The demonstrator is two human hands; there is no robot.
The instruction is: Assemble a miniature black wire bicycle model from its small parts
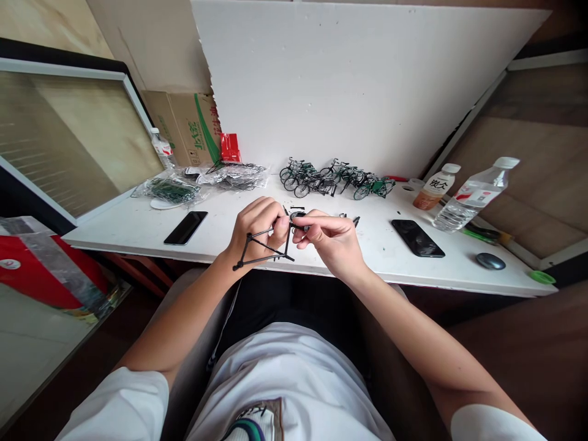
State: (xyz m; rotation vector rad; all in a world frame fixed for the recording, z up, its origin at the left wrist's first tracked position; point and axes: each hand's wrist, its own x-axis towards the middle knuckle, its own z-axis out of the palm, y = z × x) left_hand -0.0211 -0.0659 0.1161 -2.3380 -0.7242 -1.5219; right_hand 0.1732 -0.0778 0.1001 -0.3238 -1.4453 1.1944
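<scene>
My left hand point(258, 229) is closed around a black model bicycle frame point(261, 260), whose thin tubes stick out below the fingers toward me. Close against it, my right hand point(334, 240) pinches a small dark part at the upper end of the frame; the fingers partly cover that part, so its kind is unclear. Both hands are held just above the near edge of the white table. Some small black pieces point(297, 207) lie on the table just beyond the fingertips.
Several small model bicycles point(301, 184) stand at the back. Plastic bags of parts point(172, 190) lie at left, near a phone point(186, 228). On the right are another phone point(418, 237), a brown drink bottle point(436, 187), a water bottle point(478, 195), a mouse point(490, 261) and a green lid point(542, 277).
</scene>
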